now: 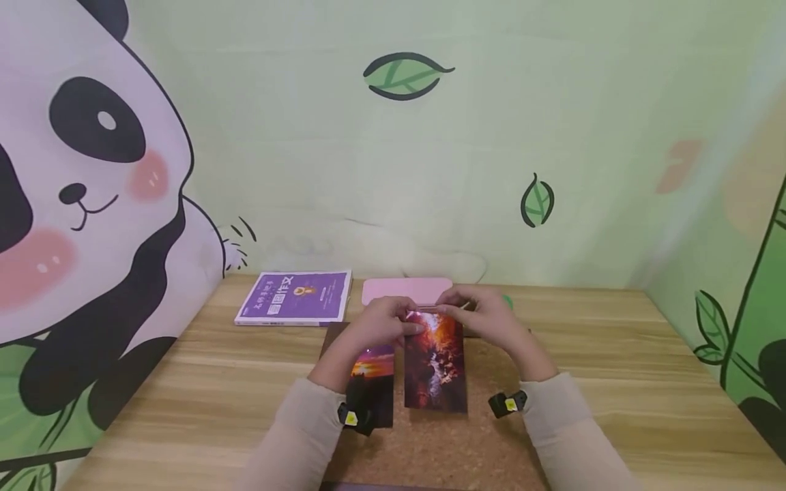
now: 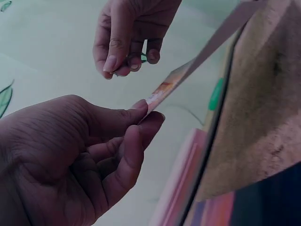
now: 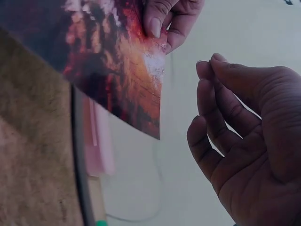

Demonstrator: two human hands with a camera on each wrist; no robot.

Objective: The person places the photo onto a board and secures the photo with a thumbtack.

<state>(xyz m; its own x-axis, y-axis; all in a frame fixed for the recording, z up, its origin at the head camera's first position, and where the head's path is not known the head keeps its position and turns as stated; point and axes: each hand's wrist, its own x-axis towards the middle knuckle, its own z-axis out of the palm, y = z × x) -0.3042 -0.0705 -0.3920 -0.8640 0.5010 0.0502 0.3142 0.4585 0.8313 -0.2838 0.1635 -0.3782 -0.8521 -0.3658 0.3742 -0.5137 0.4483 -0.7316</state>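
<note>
My left hand (image 1: 383,324) pinches the upper left corner of a photo print (image 1: 437,368), a red and orange scene with a bright streak, between thumb and fingers. The print hangs over a cork board (image 1: 430,443). My right hand (image 1: 482,314) is by the print's upper right corner in the head view. In the right wrist view, the right hand (image 3: 244,117) is apart from the print (image 3: 113,70), its thumb and forefinger tips together and the other fingers curled. Nothing shows between those tips. A sunset photo (image 1: 376,392) lies on the board's left, partly behind my left wrist.
A purple book (image 1: 307,300) lies at the table's back left. Behind my hands is a flat pink item (image 1: 405,288), with a small green thing (image 1: 507,301) to its right. The wooden table (image 1: 626,382) meets a printed backdrop (image 1: 589,136) at the back.
</note>
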